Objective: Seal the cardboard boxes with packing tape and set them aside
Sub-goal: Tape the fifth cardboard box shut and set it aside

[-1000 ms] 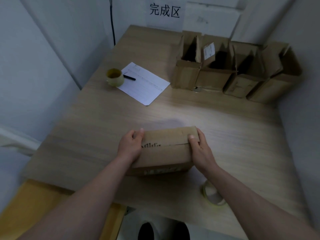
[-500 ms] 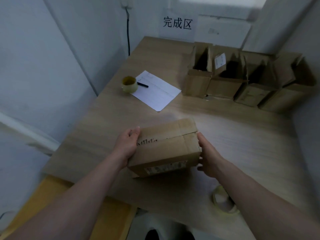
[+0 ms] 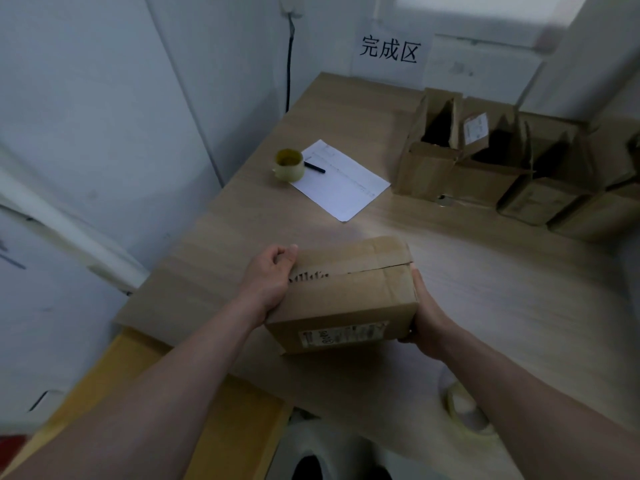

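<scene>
Head view. We see one closed cardboard box held between both hands near the front edge of the worktop. It is tilted, its near face with a white label turned toward the camera. The top flaps meet at a seam with a torn, jagged stretch on the left.

The left hand presses against the left end of the box, its fingers curled over the upper left corner and gripping it. The right hand cups the right end, palm flat on the side wall. Its fingers lie mostly behind the box, so we cannot tell how far they wrap.

Surroundings: a roll of clear packing tape lies flat on the worktop, partly hidden under the right forearm. A second, yellowish tape roll stands at the left edge, touching a white sheet of paper. A black pen lies on that sheet, just beside the roll. A row of open cardboard boxes with raised flaps stands along the far right side, well apart from the held box. A white wall sign with three dark characters hangs behind the worktop, and a black cable runs down the wall at the far left corner.

The worktop between the held box and the far row is bare.
</scene>
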`<state>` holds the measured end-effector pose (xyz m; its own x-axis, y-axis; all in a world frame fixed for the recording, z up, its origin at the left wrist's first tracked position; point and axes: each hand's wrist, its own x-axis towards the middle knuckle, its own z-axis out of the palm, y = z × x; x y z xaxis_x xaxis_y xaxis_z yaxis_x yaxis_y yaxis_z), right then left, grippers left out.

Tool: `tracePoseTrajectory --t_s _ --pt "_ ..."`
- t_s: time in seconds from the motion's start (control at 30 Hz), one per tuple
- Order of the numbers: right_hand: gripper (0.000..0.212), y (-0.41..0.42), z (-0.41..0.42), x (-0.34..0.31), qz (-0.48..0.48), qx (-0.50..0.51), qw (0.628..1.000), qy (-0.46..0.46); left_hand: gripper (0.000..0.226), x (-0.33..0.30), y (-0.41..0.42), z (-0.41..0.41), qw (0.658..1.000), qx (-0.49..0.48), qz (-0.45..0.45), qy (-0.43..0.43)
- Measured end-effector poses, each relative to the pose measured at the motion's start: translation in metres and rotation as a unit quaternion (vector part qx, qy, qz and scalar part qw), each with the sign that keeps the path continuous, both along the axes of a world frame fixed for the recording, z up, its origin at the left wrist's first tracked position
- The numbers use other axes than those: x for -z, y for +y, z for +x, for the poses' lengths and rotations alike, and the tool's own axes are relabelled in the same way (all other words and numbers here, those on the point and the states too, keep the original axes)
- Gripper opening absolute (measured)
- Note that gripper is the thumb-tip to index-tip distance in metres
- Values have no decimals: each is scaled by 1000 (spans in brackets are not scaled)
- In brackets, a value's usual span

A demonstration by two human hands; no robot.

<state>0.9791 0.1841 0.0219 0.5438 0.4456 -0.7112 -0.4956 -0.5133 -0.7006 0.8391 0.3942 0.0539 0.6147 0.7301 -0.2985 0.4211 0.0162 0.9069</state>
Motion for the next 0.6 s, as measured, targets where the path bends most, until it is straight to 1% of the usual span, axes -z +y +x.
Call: tracePoseTrajectory --t_s 0.03,0.1,0.17,0.27,0.37,0.43,0.53,0.6 --pt "88 0 1 1 2 5 1000 -1 35 0 1 0 1000 2 14 -5" --pt "67 0 2 3 5 11 1000 1 34 -2 2 0 999 7 43 -11" --pt "51 -1 1 2 -3 14 1000 13 32 -7 3 0 998 26 64 -13" --pt "58 1 -1 4 -9 28 999 17 30 -12 6 1 997 53 61 -9" --pt "56 9 2 2 60 70 996 10 31 -14 8 3 997 62 53 5" --pt "59 12 6 -1 62 90 994 9 32 -11 9 1 997 59 49 7" --pt "60 10 13 2 36 71 997 3 32 -7 12 -1 998 52 44 2" --pt "55 6 16 5 61 56 997 1 30 -7 11 0 997 54 50 -1"
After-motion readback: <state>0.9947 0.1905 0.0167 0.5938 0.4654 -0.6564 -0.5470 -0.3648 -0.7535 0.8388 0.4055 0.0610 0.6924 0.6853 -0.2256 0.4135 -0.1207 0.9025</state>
